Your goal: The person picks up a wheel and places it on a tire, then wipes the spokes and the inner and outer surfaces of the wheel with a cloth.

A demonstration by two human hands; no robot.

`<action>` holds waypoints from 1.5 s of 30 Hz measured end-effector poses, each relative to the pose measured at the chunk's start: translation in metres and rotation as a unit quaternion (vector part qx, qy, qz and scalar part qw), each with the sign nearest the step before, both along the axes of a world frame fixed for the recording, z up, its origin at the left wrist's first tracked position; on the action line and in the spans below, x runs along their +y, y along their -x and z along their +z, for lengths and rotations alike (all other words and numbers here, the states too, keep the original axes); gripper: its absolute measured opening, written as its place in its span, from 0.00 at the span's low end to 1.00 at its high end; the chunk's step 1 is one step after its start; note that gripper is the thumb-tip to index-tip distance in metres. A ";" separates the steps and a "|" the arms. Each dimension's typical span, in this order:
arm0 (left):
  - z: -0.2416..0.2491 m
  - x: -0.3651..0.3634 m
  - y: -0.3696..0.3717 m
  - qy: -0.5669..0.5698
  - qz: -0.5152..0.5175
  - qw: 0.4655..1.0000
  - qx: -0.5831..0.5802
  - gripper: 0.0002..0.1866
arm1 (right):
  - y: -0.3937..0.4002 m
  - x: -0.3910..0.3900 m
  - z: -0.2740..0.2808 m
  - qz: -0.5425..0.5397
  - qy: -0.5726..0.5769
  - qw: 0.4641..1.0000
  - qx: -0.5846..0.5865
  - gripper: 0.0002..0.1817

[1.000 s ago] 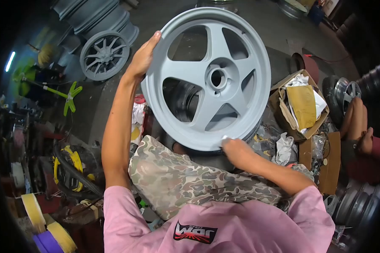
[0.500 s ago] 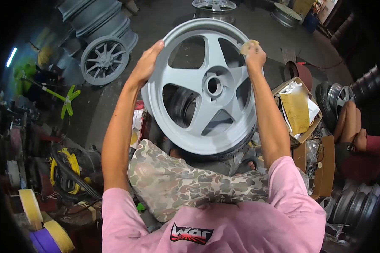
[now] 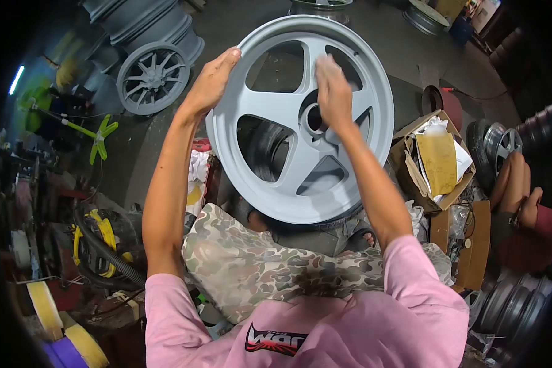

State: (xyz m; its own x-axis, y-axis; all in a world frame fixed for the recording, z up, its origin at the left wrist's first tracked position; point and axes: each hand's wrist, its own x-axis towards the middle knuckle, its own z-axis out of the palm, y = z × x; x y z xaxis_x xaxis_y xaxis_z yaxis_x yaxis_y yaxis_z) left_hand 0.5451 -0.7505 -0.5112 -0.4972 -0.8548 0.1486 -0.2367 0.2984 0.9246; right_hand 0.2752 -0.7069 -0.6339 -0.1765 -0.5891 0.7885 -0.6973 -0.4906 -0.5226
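Note:
A large grey five-spoke wheel rim (image 3: 276, 113) stands tilted in front of me, above my camouflage-covered legs. My left hand (image 3: 216, 78) grips its upper left edge, with the thumb over the lip. Over the spoke just above the hub is my right hand (image 3: 334, 92), its fingers together and slightly blurred. Whatever lies under those fingers is hidden from view. A dark tyre (image 3: 268, 150) shows through the openings between the spokes.
Grey rims (image 3: 153, 78) are stacked at the upper left. An open carton (image 3: 405, 168) with papers and a sanding sheet lies to the right. Beyond it are another person's bare legs (image 3: 510, 187). A black hose (image 3: 107, 254) and yellow cable lie at the left.
My right hand has moved from the rim's upper right edge leftward and down onto the spoke near the hub. The tan pad seen in it before is now hidden. My left hand still holds the edge.

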 end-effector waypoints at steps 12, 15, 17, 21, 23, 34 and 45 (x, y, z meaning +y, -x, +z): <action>-0.004 -0.012 -0.010 -0.066 0.062 0.996 -0.006 0.29 | -0.119 0.055 0.015 0.169 0.028 0.979 0.107 0.24; -0.005 -0.005 -0.011 -0.026 0.086 0.995 0.040 0.28 | -0.118 0.050 0.018 0.245 0.018 0.957 0.157 0.27; -0.010 -0.016 -0.011 -0.021 0.081 0.996 0.033 0.27 | -0.058 0.051 0.005 0.176 0.025 0.962 0.207 0.24; -0.006 -0.010 -0.001 -0.034 0.069 0.996 0.046 0.27 | 0.002 0.036 -0.019 0.035 -0.104 0.994 0.006 0.21; -0.007 -0.003 -0.001 -0.006 0.096 0.993 0.067 0.27 | -0.029 0.037 -0.008 0.037 -0.050 0.998 0.031 0.21; -0.012 -0.014 -0.014 -0.007 0.075 0.995 0.064 0.27 | -0.009 0.161 -0.035 0.041 -0.121 0.992 -0.016 0.23; -0.014 -0.023 -0.018 -0.039 0.090 0.993 0.065 0.30 | -0.038 0.144 -0.044 0.175 -0.088 0.963 0.185 0.20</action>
